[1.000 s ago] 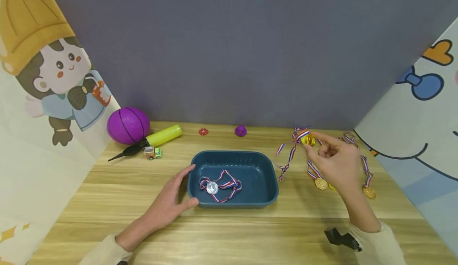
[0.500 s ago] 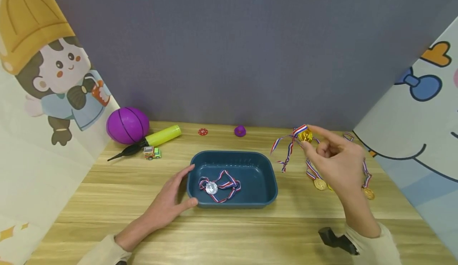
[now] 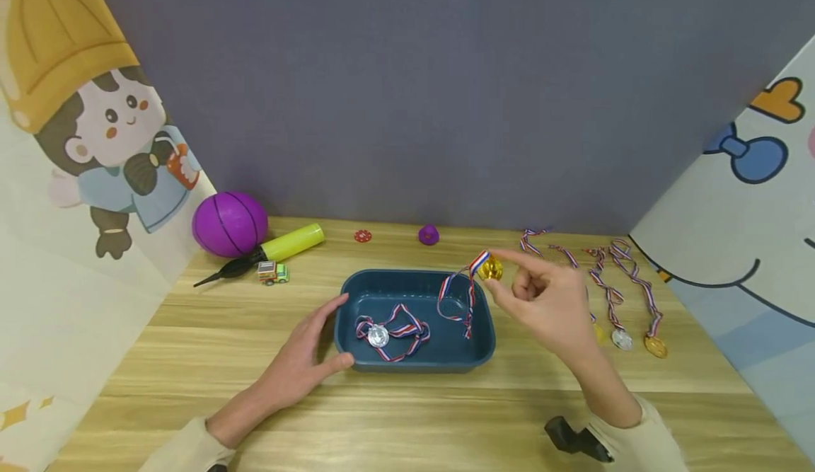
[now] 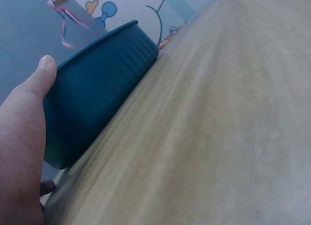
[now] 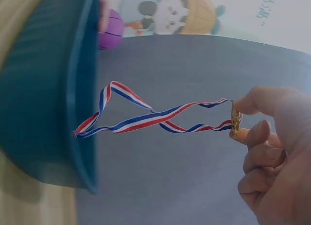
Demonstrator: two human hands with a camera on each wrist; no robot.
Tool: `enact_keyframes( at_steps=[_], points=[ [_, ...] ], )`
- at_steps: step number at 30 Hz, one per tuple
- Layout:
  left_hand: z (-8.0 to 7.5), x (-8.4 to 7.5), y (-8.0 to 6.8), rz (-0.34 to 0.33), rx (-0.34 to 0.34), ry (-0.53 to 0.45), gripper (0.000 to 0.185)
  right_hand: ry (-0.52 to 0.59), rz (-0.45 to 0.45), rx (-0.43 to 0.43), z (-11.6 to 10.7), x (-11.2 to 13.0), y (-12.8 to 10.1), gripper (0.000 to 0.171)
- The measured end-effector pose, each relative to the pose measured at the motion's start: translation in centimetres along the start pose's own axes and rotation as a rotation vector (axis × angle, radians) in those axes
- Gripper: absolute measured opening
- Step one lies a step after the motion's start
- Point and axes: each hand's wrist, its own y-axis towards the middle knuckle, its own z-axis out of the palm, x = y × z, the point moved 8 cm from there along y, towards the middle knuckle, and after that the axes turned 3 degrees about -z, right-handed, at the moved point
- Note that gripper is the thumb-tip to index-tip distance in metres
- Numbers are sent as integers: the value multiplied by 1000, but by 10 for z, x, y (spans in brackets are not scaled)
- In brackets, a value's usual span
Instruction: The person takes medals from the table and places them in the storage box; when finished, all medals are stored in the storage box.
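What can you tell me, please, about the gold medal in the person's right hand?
The gold medal is a shiny, metallic-looking disc; the right wrist view shows it edge-on and thin. The right hand pinches it at its edge, holding it up in the air. Its ribbon, striped red, white and blue, looks like woven fabric and hangs down in loose twists over the blue box. Whether the ribbon's end touches the box is unclear, and the medal's design is too small to read.
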Motion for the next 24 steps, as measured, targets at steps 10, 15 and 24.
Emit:
enact_keyframes(
  at_steps=[10, 15, 24],
  points=[
    [0, -1, 0, 2, -1, 4, 92, -90, 38, 241, 58, -16, -13, 31],
    [1, 0, -1, -3, 2, 6, 92, -84, 63, 316, 83, -22, -21, 31],
    [1, 2, -1, -14, 4, 9, 92, -80, 118, 459, 117, -30, -36, 33]
  ],
)
